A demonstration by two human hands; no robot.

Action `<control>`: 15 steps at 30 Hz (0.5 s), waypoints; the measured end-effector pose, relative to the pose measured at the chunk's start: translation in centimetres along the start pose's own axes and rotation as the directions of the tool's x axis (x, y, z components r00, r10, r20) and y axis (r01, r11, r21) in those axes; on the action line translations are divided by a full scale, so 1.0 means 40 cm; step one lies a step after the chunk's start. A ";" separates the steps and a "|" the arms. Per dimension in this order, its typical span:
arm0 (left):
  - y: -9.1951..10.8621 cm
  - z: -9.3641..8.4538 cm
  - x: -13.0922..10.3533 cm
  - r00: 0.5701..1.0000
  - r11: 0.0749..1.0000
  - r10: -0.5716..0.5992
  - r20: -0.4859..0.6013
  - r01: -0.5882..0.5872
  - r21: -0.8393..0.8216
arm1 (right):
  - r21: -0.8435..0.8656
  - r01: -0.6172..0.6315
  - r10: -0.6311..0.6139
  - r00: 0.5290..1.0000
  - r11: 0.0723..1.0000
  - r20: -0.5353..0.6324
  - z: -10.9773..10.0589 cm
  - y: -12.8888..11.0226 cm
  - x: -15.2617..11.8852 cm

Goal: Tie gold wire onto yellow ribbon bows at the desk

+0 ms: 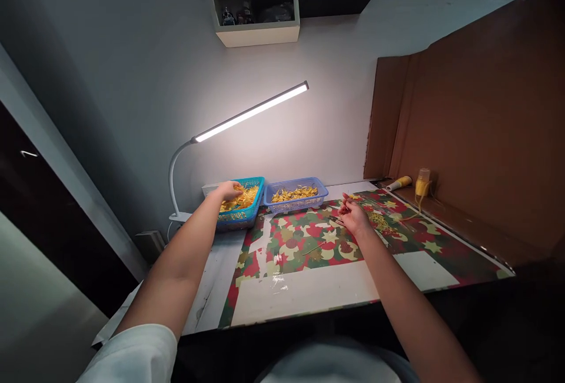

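Note:
My left hand (230,190) reaches over the teal basket (242,215) at the back left, its fingers bent at the yellow strips (249,197) inside; what it pinches is too small to name. Beside that basket stands a purple-blue basket (292,206) with more yellow and brown pieces (295,193). My right hand (352,215) is raised a little above the patterned table cover (304,236), palm up with the fingers curled together; whatever they hold is too small to make out. Near it lies a slim metal tool (336,220), and a pile of thin yellow-green bits (382,224) is just to its right.
A lit lamp (251,113) arches over the baskets from the left. Brown cardboard (477,130) stands along the right side. By it are a yellow-and-white tube (399,183) and a yellow thread spool (422,186). Shelves (260,33) hang above.

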State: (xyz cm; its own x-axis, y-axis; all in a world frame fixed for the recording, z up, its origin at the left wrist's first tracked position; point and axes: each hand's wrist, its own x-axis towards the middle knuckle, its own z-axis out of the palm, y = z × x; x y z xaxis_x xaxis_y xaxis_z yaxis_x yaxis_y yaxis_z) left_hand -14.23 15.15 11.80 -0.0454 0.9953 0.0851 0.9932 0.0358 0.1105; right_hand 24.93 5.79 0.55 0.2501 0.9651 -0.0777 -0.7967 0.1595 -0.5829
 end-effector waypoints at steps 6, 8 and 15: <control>0.109 0.057 -0.073 0.951 0.982 0.186 -0.248 -0.171 0.080 | -0.078 -0.013 0.019 0.997 0.997 0.075 0.005 0.016 0.000; 0.179 0.101 -0.103 0.862 0.899 0.437 -0.257 -0.409 0.157 | -0.099 0.007 0.003 0.995 0.995 0.101 0.009 0.023 -0.006; 0.357 0.247 -0.115 0.887 0.885 0.445 -0.120 -0.416 0.209 | -0.133 0.035 -0.034 0.999 0.990 0.011 0.026 0.023 -0.031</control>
State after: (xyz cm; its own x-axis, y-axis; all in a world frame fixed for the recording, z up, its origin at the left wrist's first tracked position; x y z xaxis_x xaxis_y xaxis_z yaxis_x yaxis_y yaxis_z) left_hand 1.23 11.98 3.19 0.3890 0.8885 0.2434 0.9204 -0.3632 -0.1450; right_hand 23.33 4.97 0.96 0.2710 0.9613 -0.0488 -0.7072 0.1645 -0.6876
